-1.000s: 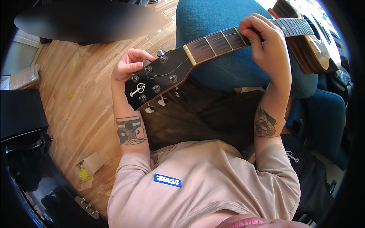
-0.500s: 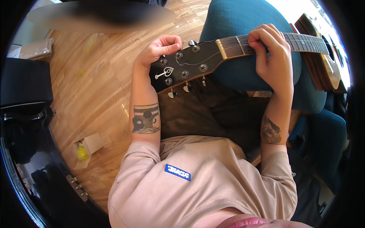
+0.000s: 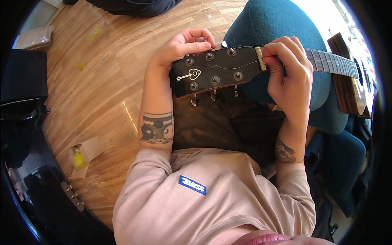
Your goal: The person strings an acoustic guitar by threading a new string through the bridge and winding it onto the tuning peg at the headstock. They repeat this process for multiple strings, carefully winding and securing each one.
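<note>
An acoustic guitar neck (image 3: 332, 62) crosses in front of me, its body (image 3: 347, 92) at the far right. Its black headstock (image 3: 225, 74) has a white key emblem and silver tuning posts on both sides. My left hand (image 3: 188, 45) is closed at the headstock's far edge, thumb and fingers pinching the middle tuning peg (image 3: 210, 49). A thin loose string (image 3: 241, 66) curves from a far-side post toward the pale nut (image 3: 260, 59). Beside the nut my right hand (image 3: 290, 65) is closed with thumb against index finger, gripping the string; its fingertips are partly hidden.
Teal upholstered seating (image 3: 281, 26) lies beneath and beyond the neck. On the wooden floor to the left is an opened cardboard box (image 3: 92, 150) with yellow plastic inside. A glossy black object (image 3: 34, 179) with metal fittings fills the left side. A plastic-wrapped package (image 3: 34, 38) sits farther back.
My right hand has slid along the neck from the frets to the nut. The headstock sits farther right in view. A blurred round shape at the top left has left the view.
</note>
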A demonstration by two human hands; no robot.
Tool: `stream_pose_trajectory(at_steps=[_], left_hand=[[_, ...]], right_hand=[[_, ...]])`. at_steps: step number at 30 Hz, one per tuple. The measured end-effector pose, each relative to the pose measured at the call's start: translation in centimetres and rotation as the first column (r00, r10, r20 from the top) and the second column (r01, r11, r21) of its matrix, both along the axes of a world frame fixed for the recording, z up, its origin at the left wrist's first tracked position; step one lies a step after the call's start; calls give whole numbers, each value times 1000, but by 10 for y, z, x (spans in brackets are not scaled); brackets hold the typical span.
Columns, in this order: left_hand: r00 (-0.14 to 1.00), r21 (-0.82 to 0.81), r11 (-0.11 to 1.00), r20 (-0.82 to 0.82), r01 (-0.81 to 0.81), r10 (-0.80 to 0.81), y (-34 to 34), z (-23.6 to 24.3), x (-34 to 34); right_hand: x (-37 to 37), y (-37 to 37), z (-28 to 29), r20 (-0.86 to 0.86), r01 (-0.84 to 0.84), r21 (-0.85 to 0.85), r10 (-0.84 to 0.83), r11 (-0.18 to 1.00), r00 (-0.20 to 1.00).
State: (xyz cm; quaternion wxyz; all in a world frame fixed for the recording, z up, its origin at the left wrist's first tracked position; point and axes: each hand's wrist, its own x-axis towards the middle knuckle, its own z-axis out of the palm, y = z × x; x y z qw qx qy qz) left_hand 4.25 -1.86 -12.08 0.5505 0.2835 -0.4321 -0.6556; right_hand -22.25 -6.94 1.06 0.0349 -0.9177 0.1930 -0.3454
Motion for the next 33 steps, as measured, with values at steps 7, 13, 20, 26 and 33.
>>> stream_pose_trajectory(at_steps=[7,13,20,26,33], left_hand=[[998,-54,997,-37,-55,53,4,-3,9],[983,-130,987,-145,97,-115,-3,-12,11],[998,-127,991,-32,46,-50,-3,-12,10],[993,-20,994,-44,111,-111,-7,-11,16],[995,-99,994,83,-39,48,-5,-1,1]], right_hand=[[1,-3,3,39,1,-18,0,1000,999],[0,-4,-1,39,5,-19,-4,1000,999],[0,-5,-4,44,-13,-23,14,1000,999],[1,-4,-4,50,-8,-29,10,1000,999],[0,-2,-4,54,-2,-29,3,1000,999]])
